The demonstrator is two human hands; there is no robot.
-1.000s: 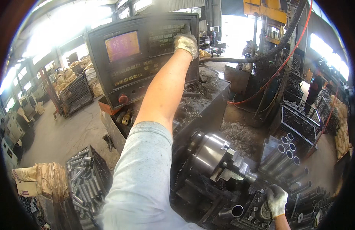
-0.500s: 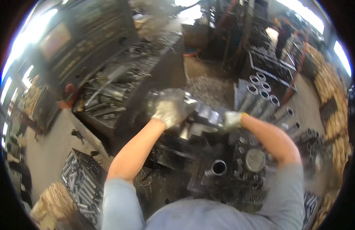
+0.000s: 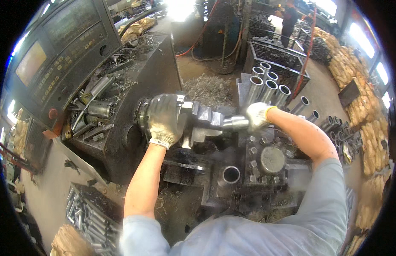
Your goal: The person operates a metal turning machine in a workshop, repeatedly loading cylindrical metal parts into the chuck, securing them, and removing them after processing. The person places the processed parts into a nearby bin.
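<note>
My left hand (image 3: pixel 165 121), in a dirty whitish work glove, lies over the lathe chuck (image 3: pixel 143 117), its fingers wrapped over the top of the dark metal. Stepped steel jaws (image 3: pixel 203 114) stick out from the chuck towards the right. My right hand (image 3: pixel 257 115), gloved too, grips a short shiny metal tube (image 3: pixel 234 123) from its right end. The tube's left end reaches the jaws; whether it sits inside them I cannot tell. Just below my right forearm is the bolted tool post (image 3: pixel 272 160) with its round top. A tube (image 3: pixel 231 175) stands upright nearer to me.
Several shiny tubes (image 3: pixel 269 87) stand upright behind my right hand, with more tubes (image 3: pixel 334 128) farther right. At the left is a control panel (image 3: pixel 65 55) above a ledge holding tools and shavings. A bin of small metal rods (image 3: pixel 91 217) sits at the lower left.
The view has swung, so the machine shows farther left and sharper. My left hand stays at the chuck. The tube in my right hand, blurred before, now shows plainly at the jaws.
</note>
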